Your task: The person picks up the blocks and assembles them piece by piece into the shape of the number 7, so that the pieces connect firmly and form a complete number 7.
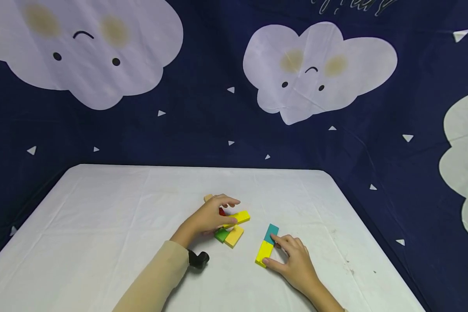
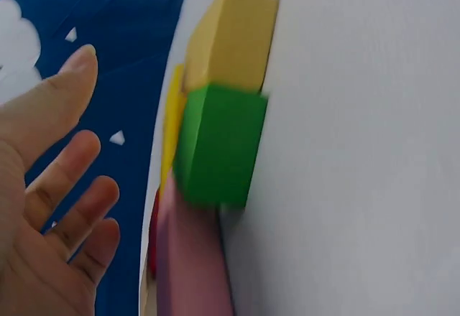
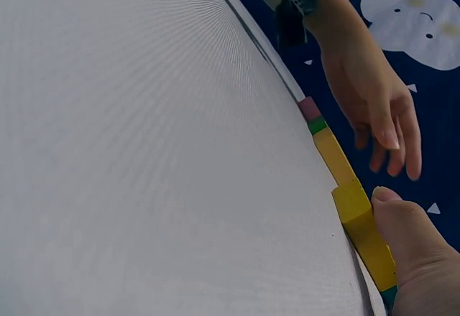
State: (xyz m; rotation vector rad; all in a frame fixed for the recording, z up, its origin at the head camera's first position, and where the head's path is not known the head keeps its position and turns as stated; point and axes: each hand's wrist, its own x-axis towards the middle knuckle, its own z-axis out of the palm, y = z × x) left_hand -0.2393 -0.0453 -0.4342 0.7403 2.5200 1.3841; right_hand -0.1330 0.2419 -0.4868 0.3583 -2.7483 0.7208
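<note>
My left hand hovers over a small group of wooden blocks, its fingers loosely bent and apart from them in both wrist views. The group has a yellow block, a pale yellow block, a green block, a red block mostly hidden by the hand, and a pink block. To the right, a teal block and another yellow block lie end to end. My right hand touches this pair, index finger at the teal one and thumb at the yellow one.
A white cloth-covered table lies under everything. One tan block shows behind the left hand. A black strap piece sticks out at the left wrist. Behind the table hangs a dark blue curtain with clouds.
</note>
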